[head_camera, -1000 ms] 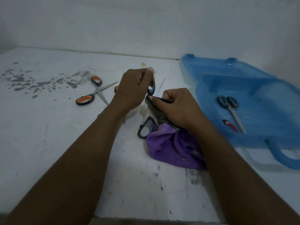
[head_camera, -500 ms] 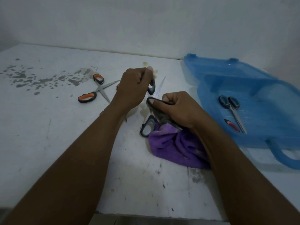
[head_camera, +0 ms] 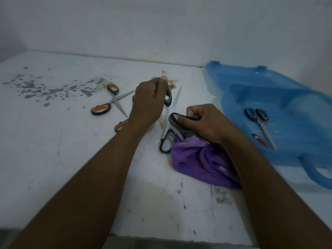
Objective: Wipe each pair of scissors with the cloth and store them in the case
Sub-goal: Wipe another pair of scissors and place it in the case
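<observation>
Left hand (head_camera: 149,103) grips scissors (head_camera: 177,96) handle; right hand (head_camera: 203,123) pinches cloth (head_camera: 197,159) round blade.
Likely stiff, sharp steel: hold handles, 11 o'clock of cloth.

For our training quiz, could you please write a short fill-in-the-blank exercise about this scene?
The right hand pinches the ____ cloth onto the held scissors.
The left hand grips them by one ____.
The untouched scissors on the table have ____ handles.
Missing words: purple; handle; orange.

Second orange scissors (head_camera: 120,125) mostly behind left forearm (head_camera: 111,164) (handles peek out); case (head_camera: 305,97) cropped.
</observation>
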